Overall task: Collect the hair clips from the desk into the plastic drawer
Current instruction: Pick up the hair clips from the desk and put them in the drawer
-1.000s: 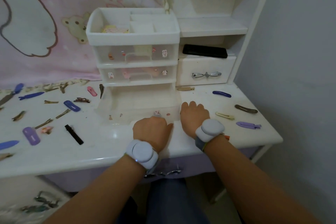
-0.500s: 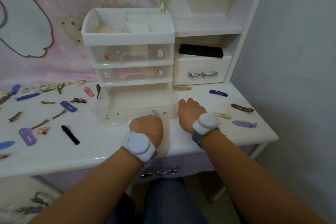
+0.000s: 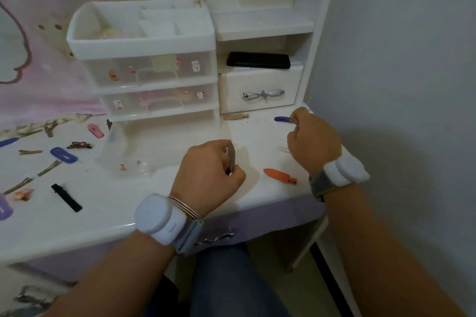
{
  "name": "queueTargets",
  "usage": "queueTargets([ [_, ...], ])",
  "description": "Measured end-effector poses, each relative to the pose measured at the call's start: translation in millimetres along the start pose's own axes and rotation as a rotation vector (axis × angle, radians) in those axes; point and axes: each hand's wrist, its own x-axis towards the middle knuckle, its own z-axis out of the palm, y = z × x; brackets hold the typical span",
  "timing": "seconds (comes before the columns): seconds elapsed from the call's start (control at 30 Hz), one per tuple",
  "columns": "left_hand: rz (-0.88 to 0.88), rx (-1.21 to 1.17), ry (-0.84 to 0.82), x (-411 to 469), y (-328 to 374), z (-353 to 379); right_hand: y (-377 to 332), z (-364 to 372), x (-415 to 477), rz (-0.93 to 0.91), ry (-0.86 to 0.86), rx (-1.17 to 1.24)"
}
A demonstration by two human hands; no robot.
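Pinching 1 grey clip (image 3: 232, 159) in the left hand (image 3: 207, 175) and 1 blue clip (image 3: 282, 119) in the right hand (image 3: 313, 141), both should be released into the open clear drawer (image 3: 164, 147) to the left.

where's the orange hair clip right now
The orange hair clip lies flat on the white desk near its front edge, in the head view's right half, between the left hand and the right wrist, with nothing touching it.
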Motion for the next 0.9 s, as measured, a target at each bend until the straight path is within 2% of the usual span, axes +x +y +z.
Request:
queueTargets([
  [0.17,-0.250,-0.553,-0.038,20,16,52,59,-12,-19,0.128,-0.155,-0.109],
  [0.23,-0.151,-0.470,-0.030,26,21,68,69,-4,-33,0.146,-0.157,-0.114],
  [0.33,0.256,-0.202,-0.143,23,29,93,76,10,-52,0.117,-0.111,-0.085],
  [0.4,0.401,-0.075,-0.198,19,33,108,77,15,-56,0.074,-0.048,-0.074],
  [0.5,0.407,-0.006,-0.235,13,29,122,78,16,-56,0.050,-0.034,-0.041],
  [0.6,0.405,0.024,-0.193,7,21,124,78,17,-55,0.076,-0.029,-0.054],
  [0.77,0.361,-0.060,-0.145,13,21,118,76,22,-56,0.081,-0.019,-0.089],
  [0.9,0.392,-0.116,-0.055,26,22,116,73,25,-56,0.087,0.022,-0.101],
])
